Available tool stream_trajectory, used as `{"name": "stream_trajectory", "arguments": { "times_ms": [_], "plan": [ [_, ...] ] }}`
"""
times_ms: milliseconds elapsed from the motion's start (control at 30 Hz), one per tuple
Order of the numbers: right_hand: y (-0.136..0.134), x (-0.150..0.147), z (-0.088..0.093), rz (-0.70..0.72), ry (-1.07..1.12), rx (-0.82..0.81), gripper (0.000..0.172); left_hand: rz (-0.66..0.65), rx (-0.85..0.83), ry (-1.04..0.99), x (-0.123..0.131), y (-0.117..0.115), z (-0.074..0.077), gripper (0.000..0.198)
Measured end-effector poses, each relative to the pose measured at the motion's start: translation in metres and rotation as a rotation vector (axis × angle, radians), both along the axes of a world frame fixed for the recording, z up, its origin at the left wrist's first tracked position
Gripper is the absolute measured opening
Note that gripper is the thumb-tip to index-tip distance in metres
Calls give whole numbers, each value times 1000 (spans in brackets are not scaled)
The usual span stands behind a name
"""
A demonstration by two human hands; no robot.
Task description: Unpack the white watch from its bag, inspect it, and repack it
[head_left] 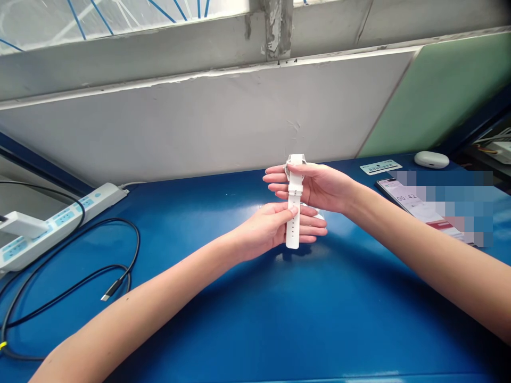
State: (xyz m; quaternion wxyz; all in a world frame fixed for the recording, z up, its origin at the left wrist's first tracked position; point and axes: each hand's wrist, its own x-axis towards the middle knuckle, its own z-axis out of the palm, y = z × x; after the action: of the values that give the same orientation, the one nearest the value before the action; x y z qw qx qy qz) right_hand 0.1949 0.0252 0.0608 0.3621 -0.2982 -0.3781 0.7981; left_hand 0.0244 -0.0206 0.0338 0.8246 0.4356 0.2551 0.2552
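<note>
A white watch (294, 201) is up in the air above the blue table (239, 335), held by both hands with its strap hanging straight down. The right hand (325, 186) has its thumb pressed across the upper part, fingers stretched out behind; the left hand (265, 226) pinches the strap (293, 236) below the buckle (295, 192), thumb in front, fingers extended flat behind. With the thumbs doing most of the visible gripping, the smooth-looking strap could slide free if either one eases, and the watch would probably drop onto the tabletop; uneven pulling could also twist the strap at the buckle. A white object (318, 214) sits partly hidden behind the left fingers, too covered to identify, and might get knocked. Near the left forearm, a black cable (138, 239) loops beside a power strip (64, 219) and could snag the arm. Just beyond the right forearm lies a phone (415, 202), with a card (381, 167) and a small white case (431, 159) farther back.
</note>
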Motion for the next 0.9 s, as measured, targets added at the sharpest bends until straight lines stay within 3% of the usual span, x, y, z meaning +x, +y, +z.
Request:
{"name": "stream_trajectory", "arguments": {
  "times_ms": [433,767,900],
  "plan": [
    [1,-5,-6,-30,-33,-28,39,-43,-79,-20,-1,2,-1,26],
    [-3,-5,2,98,49,9,54,-62,-98,11,-2,1,-3,28],
    [-3,-5,1,78,94,-9,58,-52,-102,13,-2,2,-2,27]
  ]
}}
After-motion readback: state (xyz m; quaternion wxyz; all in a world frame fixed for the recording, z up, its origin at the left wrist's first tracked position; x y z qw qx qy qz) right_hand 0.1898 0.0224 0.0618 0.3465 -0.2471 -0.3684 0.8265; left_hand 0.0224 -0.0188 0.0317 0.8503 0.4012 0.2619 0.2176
